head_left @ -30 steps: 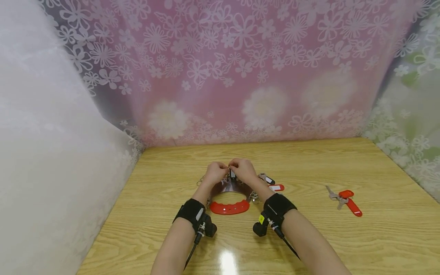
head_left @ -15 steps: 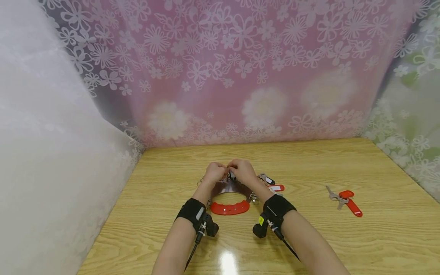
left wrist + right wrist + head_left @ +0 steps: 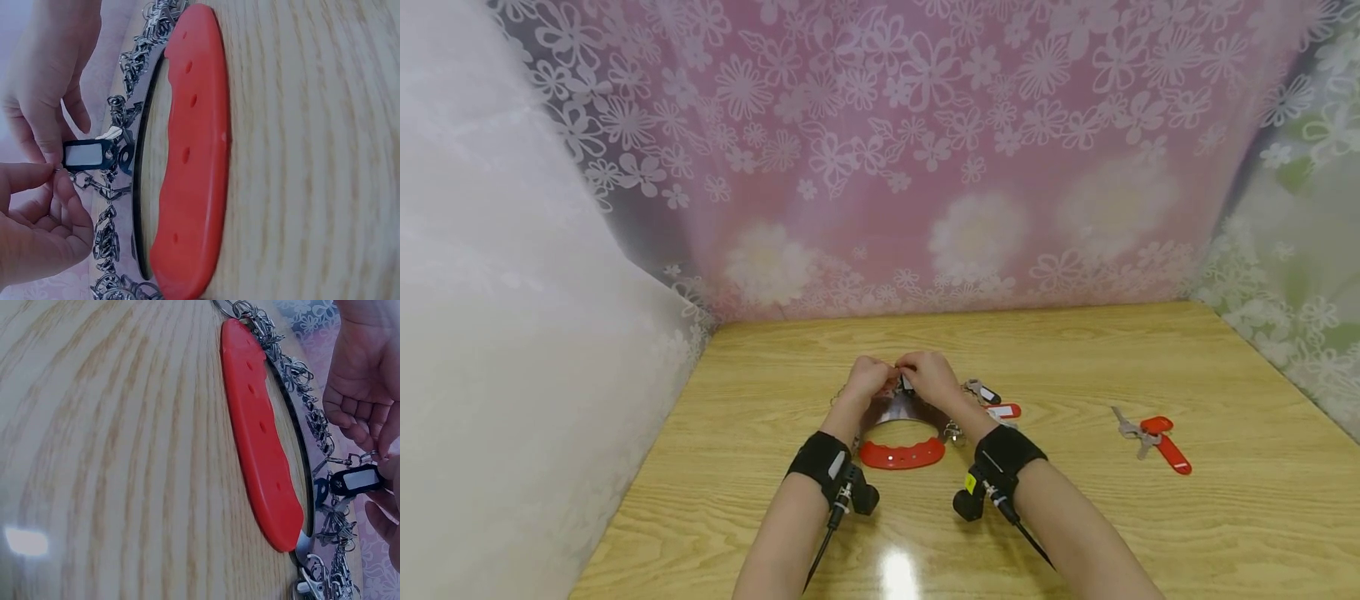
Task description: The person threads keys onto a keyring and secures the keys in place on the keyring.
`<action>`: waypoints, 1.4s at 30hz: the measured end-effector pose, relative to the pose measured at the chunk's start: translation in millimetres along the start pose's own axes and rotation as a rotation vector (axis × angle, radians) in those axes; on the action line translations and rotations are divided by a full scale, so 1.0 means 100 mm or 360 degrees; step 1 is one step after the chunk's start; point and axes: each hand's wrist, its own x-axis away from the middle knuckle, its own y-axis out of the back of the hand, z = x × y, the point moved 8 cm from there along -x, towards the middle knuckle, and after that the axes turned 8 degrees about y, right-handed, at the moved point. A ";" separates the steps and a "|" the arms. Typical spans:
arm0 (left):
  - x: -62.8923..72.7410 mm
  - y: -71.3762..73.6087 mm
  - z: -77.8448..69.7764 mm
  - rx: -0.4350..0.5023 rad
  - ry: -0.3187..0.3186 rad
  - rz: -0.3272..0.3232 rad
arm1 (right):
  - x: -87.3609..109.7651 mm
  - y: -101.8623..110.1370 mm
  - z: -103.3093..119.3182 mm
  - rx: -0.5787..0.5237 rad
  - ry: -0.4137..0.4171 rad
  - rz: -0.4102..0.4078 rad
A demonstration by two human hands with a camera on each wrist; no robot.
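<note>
Both hands meet at the far side of a large metal key ring with a red grip (image 3: 902, 454). My left hand (image 3: 869, 377) pinches a small metal ring, seen at the fingertips in the left wrist view. My right hand (image 3: 931, 377) pinches the end of a black key tag (image 3: 84, 154) with a white label, close against the left fingertips. In the right wrist view the tag (image 3: 361, 480) hangs beside a swivel clip (image 3: 353, 460). Several metal clips and small rings (image 3: 107, 240) line the curved metal band. The exact contact between the fingertips is partly hidden.
Right of my right forearm lie a key with a black tag (image 3: 990, 394) and a red tag (image 3: 1006, 411). Farther right on the wooden table (image 3: 1075, 517) are keys with red tags (image 3: 1172, 452). A floral curtain (image 3: 880, 208) hangs behind the table.
Both hands stay at the far side of the key ring with only slight finger movement. The black tag tilts a little between them.
</note>
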 end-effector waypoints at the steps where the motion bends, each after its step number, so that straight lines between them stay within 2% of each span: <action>1: 0.01 0.00 -0.02 -0.0046 -0.0029 -0.0007 | 0.00 0.00 -0.01 -0.0015 -0.0024 -0.0006; 7: 0.06 -0.01 -0.14 -0.0541 -0.0280 -0.0052 | 0.02 -0.03 -0.13 -0.0208 -0.0249 -0.0049; 9: 0.08 -0.03 -0.17 -0.0617 -0.0332 -0.0058 | 0.03 -0.04 -0.15 -0.0233 -0.0292 -0.0062; 11: 0.08 -0.03 -0.17 -0.0604 -0.0318 -0.0068 | 0.02 -0.04 -0.16 -0.0235 -0.0310 -0.0065; 13: 0.07 -0.03 -0.15 -0.0536 -0.0260 -0.0079 | 0.03 -0.04 -0.15 -0.0233 -0.0313 -0.0063; 17: 0.03 -0.02 -0.08 -0.0281 -0.0098 -0.0044 | 0.03 -0.03 -0.15 -0.0230 -0.0290 -0.0041; 20: 0.01 -0.04 -0.04 -0.0138 -0.0034 0.0008 | 0.03 -0.04 -0.15 -0.0234 -0.0271 -0.0024; 27: 0.00 -0.04 -0.01 -0.0010 0.0025 0.0056 | 0.02 -0.06 -0.16 -0.0251 -0.0259 0.0005; 34: 0.01 -0.01 0.04 0.0090 0.0090 0.0002 | 0.03 -0.07 -0.10 -0.0262 -0.0233 0.0037; 36: 0.01 0.00 0.05 0.0101 0.0084 -0.0016 | 0.02 -0.06 -0.08 -0.0259 -0.0227 0.0032; 38: 0.00 0.01 0.03 0.0050 0.0041 -0.0031 | 0.02 -0.04 -0.08 -0.0259 -0.0225 -0.0001; 40: 0.01 0.02 -0.01 -0.0056 -0.0026 -0.0038 | 0.02 -0.02 -0.09 -0.0278 -0.0253 -0.0044; 42: 0.02 0.01 -0.05 -0.0238 -0.0122 -0.0027 | 0.02 -0.01 -0.12 -0.0314 -0.0302 -0.0078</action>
